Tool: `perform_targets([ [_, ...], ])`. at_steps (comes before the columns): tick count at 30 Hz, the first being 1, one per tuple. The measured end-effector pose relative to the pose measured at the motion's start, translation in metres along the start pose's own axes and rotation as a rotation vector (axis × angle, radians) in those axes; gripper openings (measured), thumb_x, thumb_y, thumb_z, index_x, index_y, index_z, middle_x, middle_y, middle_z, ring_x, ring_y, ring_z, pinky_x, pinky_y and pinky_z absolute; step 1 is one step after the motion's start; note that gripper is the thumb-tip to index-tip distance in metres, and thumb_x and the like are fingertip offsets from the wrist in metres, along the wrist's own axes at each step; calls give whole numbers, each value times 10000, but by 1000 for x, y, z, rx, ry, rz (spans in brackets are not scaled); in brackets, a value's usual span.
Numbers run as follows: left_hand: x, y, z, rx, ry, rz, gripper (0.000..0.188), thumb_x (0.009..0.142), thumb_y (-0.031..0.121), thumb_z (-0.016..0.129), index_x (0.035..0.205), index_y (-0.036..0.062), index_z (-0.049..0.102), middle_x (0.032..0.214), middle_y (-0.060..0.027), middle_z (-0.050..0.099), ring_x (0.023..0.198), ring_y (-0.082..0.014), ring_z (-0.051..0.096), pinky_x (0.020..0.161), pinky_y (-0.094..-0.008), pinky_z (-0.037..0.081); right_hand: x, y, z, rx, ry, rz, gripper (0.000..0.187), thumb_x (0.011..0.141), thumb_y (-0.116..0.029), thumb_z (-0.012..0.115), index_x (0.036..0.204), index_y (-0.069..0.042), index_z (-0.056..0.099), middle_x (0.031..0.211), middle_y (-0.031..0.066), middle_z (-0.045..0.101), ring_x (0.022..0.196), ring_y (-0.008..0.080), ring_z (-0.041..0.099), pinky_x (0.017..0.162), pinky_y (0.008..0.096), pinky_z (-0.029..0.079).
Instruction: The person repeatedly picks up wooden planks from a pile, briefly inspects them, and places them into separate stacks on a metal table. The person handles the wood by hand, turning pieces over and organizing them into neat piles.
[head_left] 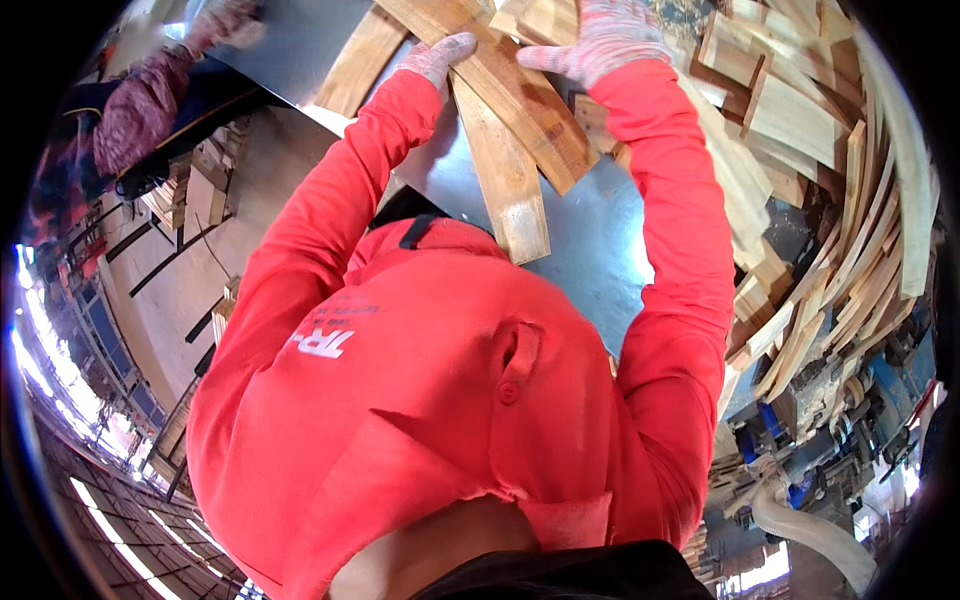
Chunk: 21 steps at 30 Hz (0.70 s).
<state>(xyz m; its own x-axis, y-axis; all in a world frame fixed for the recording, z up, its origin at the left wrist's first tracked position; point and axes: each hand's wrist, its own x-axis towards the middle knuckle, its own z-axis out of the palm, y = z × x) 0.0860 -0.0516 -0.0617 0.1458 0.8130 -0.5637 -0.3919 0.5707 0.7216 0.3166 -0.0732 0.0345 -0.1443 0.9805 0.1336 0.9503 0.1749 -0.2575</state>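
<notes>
Both my arms, in red sleeves, reach forward over a grey metal tabletop [590, 230]. My left hand [438, 58], in a speckled work glove, curls its fingers over the edge of a long wooden board [520, 105] that lies slanted across the table. A second, paler board [505, 180] lies under it and points toward me. My right hand [600, 38], also gloved, rests flat with its fingers spread on the boards near the far end. My red shirt hides the near edge of the table.
A big heap of wooden strips and offcuts [830, 200] fills the right side. Another plank [360, 60] lies left of my left hand. Another person's patterned sleeve [140, 100] shows at the top left. A pale hose [800, 520] curves at the lower right.
</notes>
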Motion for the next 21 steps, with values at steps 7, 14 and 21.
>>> perform_targets([
  [7, 52, 11, -18, 278, 109, 37, 421, 777, 163, 771, 1127, -17, 621, 1010, -117, 684, 913, -239, 664, 835, -352, 530, -70, 95, 6, -305, -415, 281, 1110, 671, -349, 816, 1521, -168, 126, 1458, 163, 363, 1366, 348, 331, 1114, 481, 295],
  [14, 96, 112, -14, 792, 11, 140, 620, 821, 474, 655, 1280, 66, 569, 1139, -115, 653, 1019, -245, 623, 908, -333, 469, -48, 56, -22, -95, -521, 497, 1140, 644, -325, 825, 1526, -164, 120, 1399, 253, 402, 1289, 403, 427, 1067, 490, 369],
  [21, 26, 24, -39, 443, -220, 95, 466, 932, 334, 548, 1289, 34, 538, 1130, -103, 636, 1036, -192, 595, 917, -322, 462, -39, 28, 154, 1761, -333, 740, 703, 771, -255, 775, 1330, -37, 409, 1134, 186, 618, 1031, 294, 618, 937, 381, 516],
])
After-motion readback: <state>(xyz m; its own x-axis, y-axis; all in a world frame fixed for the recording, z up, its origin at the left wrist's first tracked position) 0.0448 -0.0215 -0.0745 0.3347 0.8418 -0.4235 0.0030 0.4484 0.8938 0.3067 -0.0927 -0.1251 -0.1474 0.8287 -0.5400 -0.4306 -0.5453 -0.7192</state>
